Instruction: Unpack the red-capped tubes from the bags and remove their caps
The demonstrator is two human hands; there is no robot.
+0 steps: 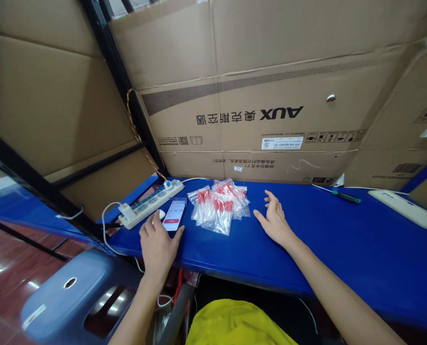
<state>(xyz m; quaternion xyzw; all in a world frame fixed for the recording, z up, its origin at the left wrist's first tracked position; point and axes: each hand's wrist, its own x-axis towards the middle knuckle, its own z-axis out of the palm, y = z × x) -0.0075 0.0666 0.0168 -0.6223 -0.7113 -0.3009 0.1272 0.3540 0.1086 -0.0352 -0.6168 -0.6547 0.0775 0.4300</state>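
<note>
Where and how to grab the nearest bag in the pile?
Pinch the nearest bag by its clear near end, likely best from the person's side with the open right hand. Its red pieces bunch toward the far end, leaving the near end looking flat, facing the person and apparently uncovered by other bags.

The bags [221, 221] were clear, shiny plastic (crinkled in places). The tabletop [342, 239] looked smooth with a soft sheen, the carton panel [177, 57] matt, creased cardboard, and 1 stool [64, 306] smooth plastic.
</note>
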